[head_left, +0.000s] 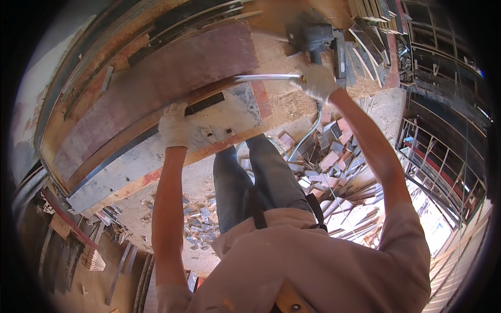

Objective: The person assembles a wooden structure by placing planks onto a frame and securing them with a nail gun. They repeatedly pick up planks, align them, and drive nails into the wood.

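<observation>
My left hand (173, 125), in a pale work glove, presses on a long curved board assembly, its fingers near a wooden edge strip. A grey, stained panel (235, 107) with holes and a dark slot lies beside it. A wide reddish-brown curved sheet (172, 73) lies beyond. My right hand (315, 82), also gloved and slightly blurred, is closed at the end of a thin silver metal rod (266, 77) pointing left. Just beyond this hand is a dark nail gun (313, 37); my hand overlaps its handle, and I cannot tell whether it touches it.
A blue-green hose (308, 136) runs down from near my right hand. Wood offcuts (331, 148) litter the floor on the right, and smaller scraps (201, 221) lie by my legs. Strips of wood (371, 49) are stacked at the far right. Metal railings (433, 148) stand further right.
</observation>
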Tool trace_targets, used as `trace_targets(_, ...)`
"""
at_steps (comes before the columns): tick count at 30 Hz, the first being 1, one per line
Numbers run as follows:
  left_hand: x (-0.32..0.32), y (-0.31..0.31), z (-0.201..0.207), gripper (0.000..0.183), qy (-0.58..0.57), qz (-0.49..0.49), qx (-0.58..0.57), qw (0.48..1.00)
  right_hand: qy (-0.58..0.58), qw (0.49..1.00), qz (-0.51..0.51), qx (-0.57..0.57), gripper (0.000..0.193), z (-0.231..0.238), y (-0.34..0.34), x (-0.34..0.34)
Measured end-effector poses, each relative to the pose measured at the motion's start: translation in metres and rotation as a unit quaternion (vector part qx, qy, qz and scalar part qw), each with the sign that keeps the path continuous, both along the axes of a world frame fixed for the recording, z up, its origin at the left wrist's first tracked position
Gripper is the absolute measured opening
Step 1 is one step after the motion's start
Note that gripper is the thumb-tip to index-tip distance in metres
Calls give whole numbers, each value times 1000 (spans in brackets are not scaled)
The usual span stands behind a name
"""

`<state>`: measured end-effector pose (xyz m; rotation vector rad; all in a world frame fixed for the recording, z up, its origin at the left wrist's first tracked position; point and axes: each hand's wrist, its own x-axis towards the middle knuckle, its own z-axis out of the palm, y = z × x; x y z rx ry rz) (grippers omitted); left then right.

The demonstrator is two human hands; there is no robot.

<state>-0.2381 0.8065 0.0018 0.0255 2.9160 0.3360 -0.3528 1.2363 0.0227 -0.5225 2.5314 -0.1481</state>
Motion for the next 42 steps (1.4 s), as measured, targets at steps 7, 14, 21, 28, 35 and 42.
trace_targets(7,4,2,1,39,-29,-8,-17,999,177,979,-76,75,74,-69,-46,71)
trace_targets(14,8,-1,-2,42,-10,-28,-8,1000,248,932,-191,182,92,-58,-51,76)
trace_targets(21,7,-5,-4,43,-27,-30,6,999,35,867,-495,47,110,-44,-8,-24)
trace_targets(28,1,-2,-3,36,-30,-30,5,999,-30,791,-552,-263,38,-14,50,-45)
trace_targets(35,1,-3,0,41,-73,-10,0,997,-342,456,-647,-506,28,153,-24,38)
trace_targets(42,0,-2,-5,33,-17,-14,21,1000,-457,328,-662,-495,33,140,-151,95)
